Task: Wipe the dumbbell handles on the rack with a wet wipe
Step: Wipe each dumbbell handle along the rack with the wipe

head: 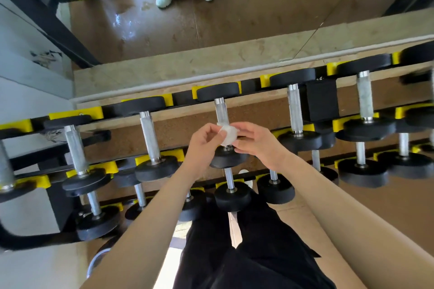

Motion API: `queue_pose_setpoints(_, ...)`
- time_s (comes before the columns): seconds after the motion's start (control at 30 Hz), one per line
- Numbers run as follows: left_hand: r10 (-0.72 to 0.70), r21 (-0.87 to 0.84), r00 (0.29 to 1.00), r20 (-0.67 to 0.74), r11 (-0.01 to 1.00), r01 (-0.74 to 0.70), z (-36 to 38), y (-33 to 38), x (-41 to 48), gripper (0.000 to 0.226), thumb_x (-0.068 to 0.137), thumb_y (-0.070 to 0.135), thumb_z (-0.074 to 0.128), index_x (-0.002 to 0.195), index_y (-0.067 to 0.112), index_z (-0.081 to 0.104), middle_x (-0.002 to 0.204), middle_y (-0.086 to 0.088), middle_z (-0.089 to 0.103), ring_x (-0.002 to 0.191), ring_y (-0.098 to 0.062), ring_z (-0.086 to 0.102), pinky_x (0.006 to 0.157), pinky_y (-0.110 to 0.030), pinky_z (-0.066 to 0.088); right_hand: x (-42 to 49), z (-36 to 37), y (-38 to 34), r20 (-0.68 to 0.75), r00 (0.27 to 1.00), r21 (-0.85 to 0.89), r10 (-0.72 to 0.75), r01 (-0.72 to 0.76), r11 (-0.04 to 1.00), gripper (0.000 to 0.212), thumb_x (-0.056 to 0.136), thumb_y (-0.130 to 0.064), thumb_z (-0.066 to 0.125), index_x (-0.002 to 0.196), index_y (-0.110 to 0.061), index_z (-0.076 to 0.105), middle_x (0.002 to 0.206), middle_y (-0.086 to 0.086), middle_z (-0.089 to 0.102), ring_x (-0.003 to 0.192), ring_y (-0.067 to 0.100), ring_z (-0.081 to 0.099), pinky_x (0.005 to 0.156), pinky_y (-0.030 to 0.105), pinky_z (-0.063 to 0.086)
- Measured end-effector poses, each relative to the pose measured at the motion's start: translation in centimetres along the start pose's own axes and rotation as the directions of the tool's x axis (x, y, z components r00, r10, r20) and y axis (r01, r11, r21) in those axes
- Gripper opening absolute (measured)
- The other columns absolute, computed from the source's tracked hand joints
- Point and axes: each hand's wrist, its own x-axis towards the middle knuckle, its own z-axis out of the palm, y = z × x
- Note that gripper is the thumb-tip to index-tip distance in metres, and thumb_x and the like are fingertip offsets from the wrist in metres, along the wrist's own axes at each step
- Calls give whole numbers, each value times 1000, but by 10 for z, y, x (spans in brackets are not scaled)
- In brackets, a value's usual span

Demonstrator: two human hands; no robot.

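Wipe (227,135) pinched by fingers of L hand (203,146) & R hand (257,142), bunched on dumbbell handle (221,112) (lower part hidden).

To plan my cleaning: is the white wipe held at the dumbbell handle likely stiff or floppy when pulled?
Probably floppy: the wet wipe is bunched into a wad between the left hand and right hand. Likely light, since a pinch holds it. It may drag on the rough-looking dumbbell handle.

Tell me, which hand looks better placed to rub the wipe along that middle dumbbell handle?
Probably the right hand: its fingers curl round the wet wipe right at the dumbbell handle. The left hand only pinches the wipe's edge, off to the side.
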Motion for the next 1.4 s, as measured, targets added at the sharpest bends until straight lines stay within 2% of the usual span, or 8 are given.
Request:
queue_pose_setpoints(0.17, 2, -48, 980, -197, 999, -11, 21, -12, -7, 6, 94, 13, 69, 95, 8, 70, 90, -10, 73, 83, -21, 68, 79, -32, 56, -8, -3, -3, -47, 995, 304, 92, -73, 950, 27, 93, -4, 65, 119, -4, 64, 117, 12, 71, 113, 29, 67, 96, 42, 56)
queue_pose_setpoints(0.4, 35, 191, 956, -291, 981, 23, 23, -38, -1, 11, 86, 34, 76, 87, 25, 70, 86, 10, 70, 85, -10, 65, 77, -30, 53, 23, -7, -18, -139, 989, -334, -53, 4, 942, 26, 85, -2, 75, 109, -11, 74, 95, 7, 75, 88, 23, 72, 83, 40, 61)
queue_pose_setpoints(0.57, 48, 383, 947, -316, 920, 82, 15, -63, -14, 22, 86, 46, 72, 103, 32, 66, 103, 13, 63, 98, -5, 57, 85, -22, 46, 66, 1, -21, -427, 894, -315, -134, -8, 949, 17, 86, -15, 77, 102, -17, 71, 91, -3, 72, 85, 19, 72, 87, 35, 59)
queue_pose_setpoints(0.77, 18, 365, 953, -303, 926, 98, 20, -79, -22, 23, 88, 48, 70, 105, 33, 68, 104, 12, 63, 92, -1, 61, 80, -16, 48, 53, 24, 12, -218, 956, -687, -199, -5, 727, 13, 81, -14, 76, 79, -18, 64, 74, -9, 60, 69, 7, 55, 61, 18, 38)
queue_pose_setpoints(0.97, 34, 381, 966, -257, 922, 69, 12, -75, -20, 18, 88, 46, 72, 100, 33, 68, 103, 12, 64, 93, -4, 62, 84, -26, 54, 55, -21, -4, -220, 955, -849, 198, -287, 443, 22, 81, -20, 74, 94, -4, 73, 95, 10, 71, 87, 24, 67, 68, 29, 52)
queue_pose_setpoints(1.1, 29, 375, 963, -266, 924, 76, 13, -73, -22, 14, 88, 45, 72, 98, 37, 66, 103, 14, 64, 93, -3, 61, 84, -24, 53, 54, -16, -27, -125, 992, -776, 25, -113, 620, 20, 87, -29, 75, 87, -9, 74, 84, 5, 69, 77, 15, 60, 67, 26, 46)
queue_pose_setpoints(1.23, 38, 402, 955, -294, 911, 88, 16, -71, -24, 16, 88, 45, 72, 100, 35, 69, 101, 10, 67, 91, -4, 63, 80, -22, 52, 46, 27, -11, 97, 995, -824, -35, 100, 557, 19, 86, -30, 76, 75, -14, 77, 73, 0, 70, 67, 11, 61, 65, 23, 45)
queue_pose_setpoints(1.4, -3, 376, 943, -332, 917, 135, 20, -67, -25, 25, 89, 41, 73, 108, 24, 73, 107, 9, 69, 95, -7, 65, 81, -19, 49, 58, 4, 1, -92, 995, -884, 34, -98, 456, 23, 80, -33, 82, 79, -11, 77, 72, 0, 68, 69, 16, 65, 67, 29, 57)
